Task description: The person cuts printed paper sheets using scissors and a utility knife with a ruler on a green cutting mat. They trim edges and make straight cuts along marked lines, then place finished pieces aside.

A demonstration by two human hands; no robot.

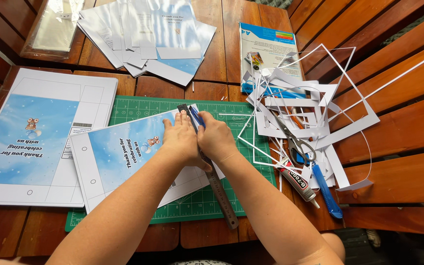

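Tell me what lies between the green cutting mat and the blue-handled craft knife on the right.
In the head view, between the green cutting mat and the blue-handled craft knife lie a glue tube, scissors and white paper offcuts.

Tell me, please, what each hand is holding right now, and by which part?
The right hand holds a blue craft knife by its handle. The left hand holds nothing; it presses the metal ruler flat near its top end.

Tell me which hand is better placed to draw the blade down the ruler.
Probably the right hand: its fingers grip the blue knife at the ruler's top edge, while the left hand lies flat, pinning ruler and printed sheet.
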